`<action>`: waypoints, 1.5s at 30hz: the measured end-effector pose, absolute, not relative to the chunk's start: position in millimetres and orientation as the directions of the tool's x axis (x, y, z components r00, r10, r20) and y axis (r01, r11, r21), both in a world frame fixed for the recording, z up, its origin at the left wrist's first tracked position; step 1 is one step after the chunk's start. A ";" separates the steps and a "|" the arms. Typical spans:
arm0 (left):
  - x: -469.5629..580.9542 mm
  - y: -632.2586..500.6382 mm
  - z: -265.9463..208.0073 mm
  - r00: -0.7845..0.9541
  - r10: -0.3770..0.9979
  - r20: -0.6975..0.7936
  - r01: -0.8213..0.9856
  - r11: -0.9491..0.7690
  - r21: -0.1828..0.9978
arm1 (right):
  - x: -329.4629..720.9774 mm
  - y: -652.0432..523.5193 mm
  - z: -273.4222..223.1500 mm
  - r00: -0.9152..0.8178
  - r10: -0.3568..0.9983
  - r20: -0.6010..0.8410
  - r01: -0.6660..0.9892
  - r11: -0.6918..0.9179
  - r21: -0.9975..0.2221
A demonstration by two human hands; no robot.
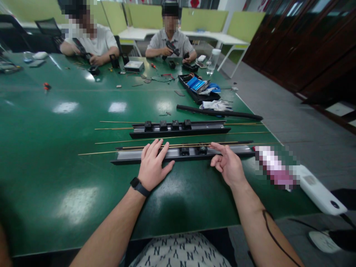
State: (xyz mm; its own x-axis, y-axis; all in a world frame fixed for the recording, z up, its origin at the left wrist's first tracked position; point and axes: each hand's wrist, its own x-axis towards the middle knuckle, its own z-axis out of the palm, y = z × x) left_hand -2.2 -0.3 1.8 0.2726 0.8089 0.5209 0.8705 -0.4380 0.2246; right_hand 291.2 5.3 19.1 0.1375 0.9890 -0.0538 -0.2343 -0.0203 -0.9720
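Note:
My left hand [152, 165] lies with spread fingers across the near black-edged channel [129, 155], its fingertips at a thin brass-coloured rod [96, 153] running lengthwise along it. Over the right part of the same channel is my right hand [229, 165], palm turned sideways, index finger stretched toward the rod and the lower fingers loosely bent. Nothing shows in its grasp; whether the fingertip touches the rod is unclear. Small black blocks [203, 149] sit in the channel between my hands. Behind it, a second channel [214, 127] carries several black blocks [163, 125] and thin rods.
A long black strip [219, 112], white gloves [215, 105] and a black tray [196, 97] lie beyond the channels. To the right is a white device [319, 191] near the table edge. Two people sit across the green table [91, 207], handling dark tools.

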 end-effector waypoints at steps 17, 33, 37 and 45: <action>-2.3 -0.1 1.0 0.276 0.808 0.521 0.872 -0.439 0.218 | 292.9 5.4 17.9 0.158 0.987 -0.038 -0.243 0.001 -0.970; -2.3 0.0 1.4 0.279 0.807 0.521 0.869 -0.443 0.221 | 293.2 6.3 17.5 0.171 0.984 -0.052 -0.261 -0.005 -0.965; -2.2 -0.2 1.5 0.279 0.809 0.518 0.868 -0.443 0.225 | 293.6 6.7 18.3 0.173 0.983 -0.055 -0.271 -0.006 -0.963; -2.2 0.1 1.7 0.278 0.813 0.511 0.872 -0.436 0.221 | 293.2 6.8 19.8 0.174 0.983 -0.056 -0.263 -0.009 -0.965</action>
State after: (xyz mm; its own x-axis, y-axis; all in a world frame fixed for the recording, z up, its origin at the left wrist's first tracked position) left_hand -2.2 0.1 1.7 0.2776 0.8135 0.5111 0.8722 -0.4364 0.2209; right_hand 293.2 6.8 19.8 0.1737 0.9832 -0.0564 -0.2631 -0.0088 -0.9647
